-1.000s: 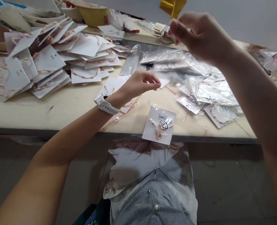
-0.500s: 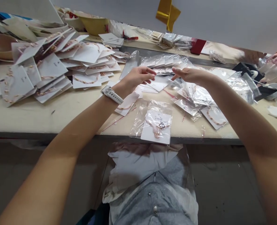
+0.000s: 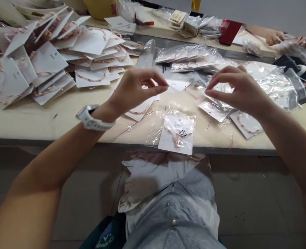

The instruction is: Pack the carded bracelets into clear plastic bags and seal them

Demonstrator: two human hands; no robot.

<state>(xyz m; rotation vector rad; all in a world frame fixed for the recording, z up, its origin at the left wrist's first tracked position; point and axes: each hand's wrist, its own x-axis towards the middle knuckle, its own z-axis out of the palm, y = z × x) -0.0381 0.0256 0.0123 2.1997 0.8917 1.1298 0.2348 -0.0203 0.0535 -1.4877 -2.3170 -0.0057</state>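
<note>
My left hand [image 3: 136, 90], with a white watch [image 3: 94, 119] at the wrist, is raised above the table with thumb and forefinger pinched together. Across from it, my right hand [image 3: 242, 86] makes a similar pinch. Whatever either pinch holds is too fine to make out. Between and below them, a carded necklace [image 3: 177, 141] with a pink pendant lies in a clear plastic bag at the table's front edge. Under my left hand rests a white card with a bracelet [image 3: 139, 112]. Bagged jewellery cards [image 3: 215, 110] lie beneath my right hand.
A high heap of white jewellery cards [image 3: 49, 62] covers the table's left side. Bagged cards [image 3: 187, 57] are stacked behind my hands, with more bags [image 3: 277, 86] at right. Red-handled pliers [image 3: 145, 23] lie at the back. Another person's hands [image 3: 276, 38] show at far right.
My hands have moved farther apart, and their loosely spread fingers have closed into pinches. The head view has shifted, bringing another person's hands into sight. The bagged necklace stays on the table.
</note>
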